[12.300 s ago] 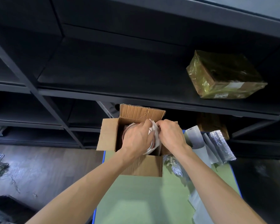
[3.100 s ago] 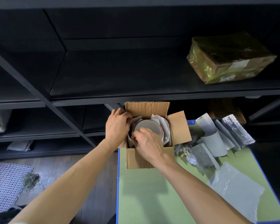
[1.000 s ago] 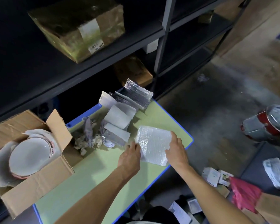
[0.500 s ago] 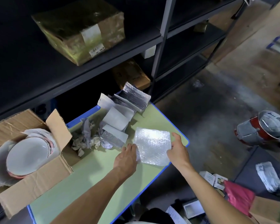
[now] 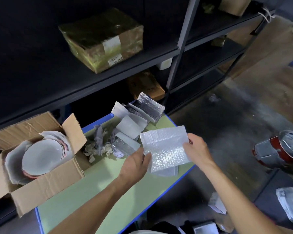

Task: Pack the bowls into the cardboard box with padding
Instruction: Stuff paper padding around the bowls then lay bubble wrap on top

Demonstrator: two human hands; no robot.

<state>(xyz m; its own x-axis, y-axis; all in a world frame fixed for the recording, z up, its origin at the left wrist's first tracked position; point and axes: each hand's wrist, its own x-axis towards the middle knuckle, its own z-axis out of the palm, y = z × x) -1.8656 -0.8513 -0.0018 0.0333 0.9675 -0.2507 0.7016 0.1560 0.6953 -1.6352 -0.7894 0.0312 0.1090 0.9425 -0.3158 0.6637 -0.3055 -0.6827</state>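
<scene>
An open cardboard box (image 5: 46, 181) stands at the left end of the green table (image 5: 85, 196). Stacked white bowls (image 5: 41, 157) with pink rims lie inside it, with white padding paper (image 5: 12, 159) around them. To the right, a sheet of bubble wrap (image 5: 166, 147) is lifted above the table's right corner. My left hand (image 5: 135, 164) pinches its lower left edge, and my right hand (image 5: 196, 149) pinches its right edge.
More foil and foam padding pieces (image 5: 135, 120) and crumpled paper (image 5: 98, 146) lie on the table behind the sheet. Dark metal shelving (image 5: 176, 53) holds a wrapped parcel (image 5: 105, 39). Paint cans (image 5: 277, 151) and small boxes (image 5: 216, 203) sit on the floor at right.
The bubble wrap sheet lay flat on the table half a second ago; both hands now pinch it and have lifted it off the surface.
</scene>
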